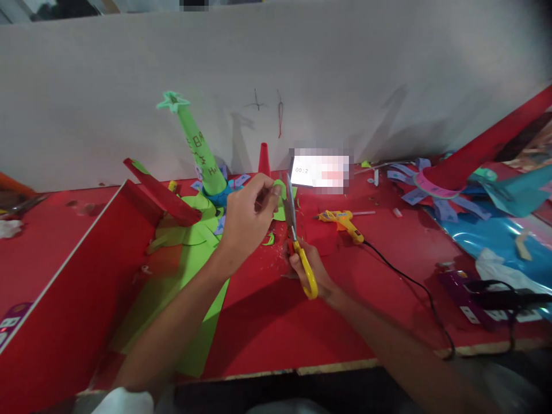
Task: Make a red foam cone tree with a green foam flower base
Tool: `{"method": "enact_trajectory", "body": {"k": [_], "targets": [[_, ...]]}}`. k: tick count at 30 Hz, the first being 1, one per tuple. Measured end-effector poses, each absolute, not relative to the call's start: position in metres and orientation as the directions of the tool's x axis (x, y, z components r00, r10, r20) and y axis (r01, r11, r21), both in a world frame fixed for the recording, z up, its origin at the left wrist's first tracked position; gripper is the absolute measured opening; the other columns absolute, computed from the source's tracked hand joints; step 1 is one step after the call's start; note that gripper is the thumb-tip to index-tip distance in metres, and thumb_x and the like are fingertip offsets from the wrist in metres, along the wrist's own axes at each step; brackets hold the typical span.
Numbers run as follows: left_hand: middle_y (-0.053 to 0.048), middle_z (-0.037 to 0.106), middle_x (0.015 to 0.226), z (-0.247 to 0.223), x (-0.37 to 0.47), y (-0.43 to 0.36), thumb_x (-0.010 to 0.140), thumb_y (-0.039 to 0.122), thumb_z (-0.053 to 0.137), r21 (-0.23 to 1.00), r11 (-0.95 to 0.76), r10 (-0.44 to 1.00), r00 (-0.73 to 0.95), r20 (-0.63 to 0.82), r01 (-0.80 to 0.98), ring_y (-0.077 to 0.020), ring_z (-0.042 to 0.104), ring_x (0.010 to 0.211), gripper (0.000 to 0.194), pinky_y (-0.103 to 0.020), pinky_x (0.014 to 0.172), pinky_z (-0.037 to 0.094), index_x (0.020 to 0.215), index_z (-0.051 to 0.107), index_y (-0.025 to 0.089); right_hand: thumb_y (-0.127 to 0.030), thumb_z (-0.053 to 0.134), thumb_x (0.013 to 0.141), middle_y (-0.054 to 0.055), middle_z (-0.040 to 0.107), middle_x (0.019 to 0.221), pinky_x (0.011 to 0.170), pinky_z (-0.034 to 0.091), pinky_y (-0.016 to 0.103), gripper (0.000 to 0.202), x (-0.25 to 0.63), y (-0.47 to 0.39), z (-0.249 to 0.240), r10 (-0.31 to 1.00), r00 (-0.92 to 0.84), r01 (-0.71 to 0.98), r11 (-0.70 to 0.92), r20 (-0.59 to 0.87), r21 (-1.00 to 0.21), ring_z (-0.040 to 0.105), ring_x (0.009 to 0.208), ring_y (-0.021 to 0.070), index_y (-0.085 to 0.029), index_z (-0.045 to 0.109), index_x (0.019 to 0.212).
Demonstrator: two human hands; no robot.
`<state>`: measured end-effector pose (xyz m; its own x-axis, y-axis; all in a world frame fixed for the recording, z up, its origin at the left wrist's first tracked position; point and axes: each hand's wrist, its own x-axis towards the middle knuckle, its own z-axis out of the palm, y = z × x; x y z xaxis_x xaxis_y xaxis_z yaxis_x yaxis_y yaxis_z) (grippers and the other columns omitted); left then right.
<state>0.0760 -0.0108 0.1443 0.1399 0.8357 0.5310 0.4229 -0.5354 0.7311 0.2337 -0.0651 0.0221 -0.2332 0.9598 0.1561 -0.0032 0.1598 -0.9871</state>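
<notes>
My right hand grips a pair of scissors with yellow handles, its blades pointing up and away from me. In my left hand, thumb and fingers pinch a small green paper piece just left of the blades. Whether the blades touch the paper I cannot tell. Green scraps lie on the red table below. Left of my left hand stands a green paper cone with lettering, a star-shaped top and a blue base. A small red cone rises behind my left hand.
A yellow glue gun with a black cord lies right of the scissors. Green sheets and a red cone lie left, beside a red divider. A lit screen leans at the wall. Decorated cones occupy the right.
</notes>
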Motion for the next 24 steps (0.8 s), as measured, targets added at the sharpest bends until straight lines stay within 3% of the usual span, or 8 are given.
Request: {"method": "enact_trajectory", "body": {"k": [6,15,24], "targets": [[0.005,0.051,0.062,0.142,0.078,-0.013,0.103,0.03,0.058,0.728,-0.538,0.817,0.048,0.575,0.426,-0.0108,0.047,0.054,0.028,-0.029,0.056,0.038,0.078,0.046,0.023,-0.083,0.057,0.089,-0.003,0.048,0.068,0.051,0.036,0.025,0.061,0.234,-0.065,0.017,0.943,-0.267,-0.023,0.2,0.199,-0.98,0.04,0.058,0.0116,-0.022,0.053,0.081],[0.003,0.054,0.066,0.133,0.087,-0.016,0.105,0.037,0.057,0.712,-0.564,0.802,0.071,0.594,0.418,-0.0123,0.05,0.058,0.031,-0.03,0.057,0.039,0.08,0.047,0.023,-0.087,0.055,0.087,-0.003,0.05,0.069,0.051,0.037,0.026,0.065,0.233,-0.067,0.022,0.947,-0.25,-0.018,0.203,0.201,-0.979,0.042,0.058,0.0119,-0.022,0.054,0.084],[0.004,0.052,0.066,0.133,0.088,-0.018,0.105,0.032,0.056,0.721,-0.551,0.81,0.063,0.583,0.42,-0.0119,0.047,0.058,0.029,-0.03,0.058,0.038,0.08,0.045,0.023,-0.087,0.058,0.085,-0.004,0.045,0.069,0.051,0.041,0.026,0.064,0.233,-0.066,0.023,0.955,-0.239,-0.029,0.172,0.174,-0.985,0.039,0.057,0.0117,-0.023,0.052,0.082]]}}
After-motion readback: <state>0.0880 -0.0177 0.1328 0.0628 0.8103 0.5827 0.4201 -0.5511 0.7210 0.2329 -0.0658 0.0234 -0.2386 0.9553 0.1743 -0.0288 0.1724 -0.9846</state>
